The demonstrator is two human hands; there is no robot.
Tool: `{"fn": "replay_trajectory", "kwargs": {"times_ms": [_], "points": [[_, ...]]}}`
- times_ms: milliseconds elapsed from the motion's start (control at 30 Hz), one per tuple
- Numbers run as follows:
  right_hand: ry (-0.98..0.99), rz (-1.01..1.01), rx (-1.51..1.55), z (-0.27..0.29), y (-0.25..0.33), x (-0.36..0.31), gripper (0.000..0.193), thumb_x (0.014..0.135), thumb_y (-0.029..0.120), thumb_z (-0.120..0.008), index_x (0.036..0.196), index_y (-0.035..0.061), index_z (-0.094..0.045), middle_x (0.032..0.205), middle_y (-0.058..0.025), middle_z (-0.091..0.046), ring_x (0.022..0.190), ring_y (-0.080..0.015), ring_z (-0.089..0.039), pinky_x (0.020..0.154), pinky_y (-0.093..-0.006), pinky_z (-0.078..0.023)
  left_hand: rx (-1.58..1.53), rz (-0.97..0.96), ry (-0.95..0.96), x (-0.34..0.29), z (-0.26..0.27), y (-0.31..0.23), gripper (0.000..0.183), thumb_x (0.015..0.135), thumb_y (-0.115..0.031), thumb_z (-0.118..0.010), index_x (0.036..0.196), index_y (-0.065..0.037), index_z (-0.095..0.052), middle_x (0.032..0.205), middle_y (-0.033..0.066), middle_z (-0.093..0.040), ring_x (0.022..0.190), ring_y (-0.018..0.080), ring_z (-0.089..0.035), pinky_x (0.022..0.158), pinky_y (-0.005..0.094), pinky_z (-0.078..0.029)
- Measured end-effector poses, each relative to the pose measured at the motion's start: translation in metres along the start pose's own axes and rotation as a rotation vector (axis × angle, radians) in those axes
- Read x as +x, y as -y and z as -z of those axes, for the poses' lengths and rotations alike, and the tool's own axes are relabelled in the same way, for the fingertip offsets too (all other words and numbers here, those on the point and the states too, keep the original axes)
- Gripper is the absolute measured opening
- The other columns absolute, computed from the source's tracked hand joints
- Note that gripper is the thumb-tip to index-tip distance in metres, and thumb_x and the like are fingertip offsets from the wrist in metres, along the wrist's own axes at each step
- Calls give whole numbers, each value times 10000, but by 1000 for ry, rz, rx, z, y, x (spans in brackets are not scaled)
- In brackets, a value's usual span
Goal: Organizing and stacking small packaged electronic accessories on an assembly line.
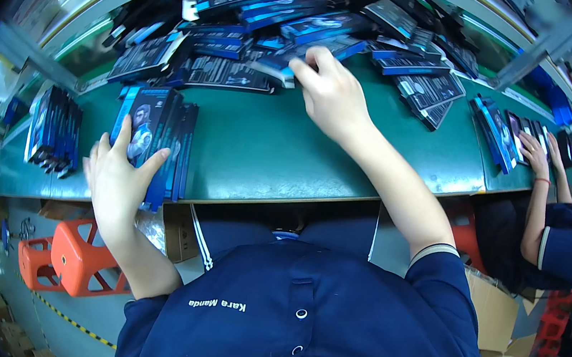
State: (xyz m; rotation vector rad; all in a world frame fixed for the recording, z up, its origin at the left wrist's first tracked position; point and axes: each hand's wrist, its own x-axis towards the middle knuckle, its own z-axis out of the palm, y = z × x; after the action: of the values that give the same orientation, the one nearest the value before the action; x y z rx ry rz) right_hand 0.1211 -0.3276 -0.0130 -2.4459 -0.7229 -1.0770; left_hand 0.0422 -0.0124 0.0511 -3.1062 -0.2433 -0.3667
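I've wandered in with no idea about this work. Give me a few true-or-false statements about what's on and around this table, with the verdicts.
1. The tabletop is green. True.
2. The left hand hangs below the table. False: it is at a row of dark-and-blue boxes near the front edge.
3. The right hand is over at the loose pile of boxes. True.
4. The stools at lower left are green. False: they are orange.
5. Another person's hand is at the table's right side. True.
6. Nothing stands left of the left hand. False: another group of boxes stands there.
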Motion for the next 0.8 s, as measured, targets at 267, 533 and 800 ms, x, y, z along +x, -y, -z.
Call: {"fn": "replay_trajectory", "kwargs": {"times_ms": [267,533,800], "points": [[-353,-449,-266,140,-100,-107,45,806,85,-703,824,45,-713,828,-124,-686,818,-266,-667,761,-353,-527,-270,-1042,98,-25,-54,-115,933,597,-451,-864,1413,-204,-483,1567,170,-270,1452,400,-226,1162,590,-175],[229,-1101,-829,258,-227,-208,1159,547,716,-788,1507,225,-361,1530,-207,-348,1455,-424,-206,1150,-633,-103,-578,-1266,348,-7,-65,-184,770,627,-490,-841,1194,-61,-545,1432,190,-461,1377,364,-387,1160,525,-261],[524,-1119,-718,241,-235,-165,1075,593,702,-752,1470,165,-437,1430,-179,-477,1359,-336,-421,1153,-580,-170,-386,-846,-7,13,-88,-178,772,758,-524,-748,1359,-87,-538,1448,203,-453,1385,400,-364,1147,555,-242]]}}
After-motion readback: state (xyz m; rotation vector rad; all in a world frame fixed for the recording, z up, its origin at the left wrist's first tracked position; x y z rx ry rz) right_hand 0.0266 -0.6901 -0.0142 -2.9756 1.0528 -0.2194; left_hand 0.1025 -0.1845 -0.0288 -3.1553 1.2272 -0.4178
